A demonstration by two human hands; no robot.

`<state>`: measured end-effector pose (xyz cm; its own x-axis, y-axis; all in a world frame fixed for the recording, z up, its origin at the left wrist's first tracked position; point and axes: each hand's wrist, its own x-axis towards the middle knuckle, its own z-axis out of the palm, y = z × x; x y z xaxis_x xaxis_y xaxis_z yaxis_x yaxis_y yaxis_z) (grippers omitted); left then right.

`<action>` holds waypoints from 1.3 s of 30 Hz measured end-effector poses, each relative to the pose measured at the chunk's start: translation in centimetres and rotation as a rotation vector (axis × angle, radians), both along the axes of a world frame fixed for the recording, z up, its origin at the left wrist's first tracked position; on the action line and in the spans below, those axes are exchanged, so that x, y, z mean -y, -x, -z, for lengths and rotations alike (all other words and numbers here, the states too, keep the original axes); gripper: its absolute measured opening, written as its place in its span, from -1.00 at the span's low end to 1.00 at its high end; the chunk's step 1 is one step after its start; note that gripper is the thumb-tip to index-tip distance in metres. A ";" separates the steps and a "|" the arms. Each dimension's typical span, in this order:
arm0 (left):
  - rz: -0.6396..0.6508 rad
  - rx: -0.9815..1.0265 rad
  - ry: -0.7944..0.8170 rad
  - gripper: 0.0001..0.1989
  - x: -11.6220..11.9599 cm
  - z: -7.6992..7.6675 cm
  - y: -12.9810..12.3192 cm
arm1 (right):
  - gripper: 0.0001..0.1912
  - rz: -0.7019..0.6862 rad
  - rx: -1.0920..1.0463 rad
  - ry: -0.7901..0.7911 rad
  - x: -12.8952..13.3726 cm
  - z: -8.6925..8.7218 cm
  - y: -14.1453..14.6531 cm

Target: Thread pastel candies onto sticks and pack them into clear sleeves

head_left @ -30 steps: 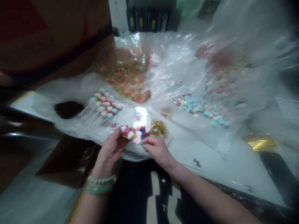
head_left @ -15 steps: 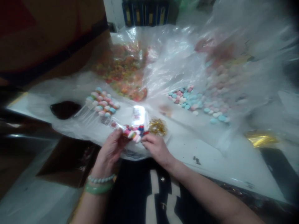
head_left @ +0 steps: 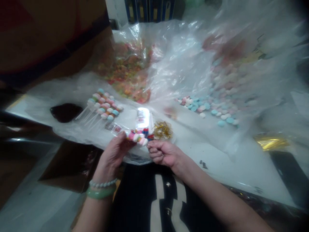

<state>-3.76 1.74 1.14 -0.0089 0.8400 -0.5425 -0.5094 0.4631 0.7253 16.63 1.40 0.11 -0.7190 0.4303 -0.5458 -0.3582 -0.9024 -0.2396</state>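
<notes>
My left hand [head_left: 116,149] is closed around one end of a candy skewer [head_left: 138,138] with pink, white and coloured pieces; its fingertips are partly hidden. At the skewer's other end, the fingers of my right hand [head_left: 164,153] are pinched together; whatever lies between them is too small to make out. Just behind the skewer are a shiny white packet [head_left: 143,117] and small red-and-blue pieces. Gold twist ties [head_left: 163,130] lie in a pile beyond my right hand. To the left rests a row of candy skewers [head_left: 105,104] with clear sticks.
A clear bag of gummy candies [head_left: 129,72] lies at the back. Pastel marshmallow-like candies [head_left: 198,104] spill from plastic [head_left: 181,71] on the right. A cardboard box [head_left: 53,42] stands back left. Gold foil [head_left: 271,142] and a dark flat object [head_left: 287,174] are at far right.
My right hand has turned slightly, with its curled fingers now facing the camera more, still at the skewer's end. My left hand keeps its hold. The view has shifted slightly.
</notes>
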 end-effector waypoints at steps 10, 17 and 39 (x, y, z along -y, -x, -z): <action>-0.060 0.022 0.004 -0.84 -0.4 -0.3 -0.1 | -0.96 0.229 0.650 -0.715 1.7 -0.9 1.9; -0.235 0.145 -0.012 -0.91 -0.6 -1.6 -0.9 | -0.85 0.211 0.956 -1.153 1.7 -0.5 2.0; -0.057 0.053 -0.134 -0.71 -0.2 0.0 -0.6 | -0.79 0.074 1.216 -1.409 1.9 -0.2 2.0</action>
<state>-3.13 1.94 1.18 -0.0325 0.9040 -0.4264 -0.5714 0.3332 0.7500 14.66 -0.46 0.27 -0.2182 0.9740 0.0602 0.5376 0.1714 -0.8256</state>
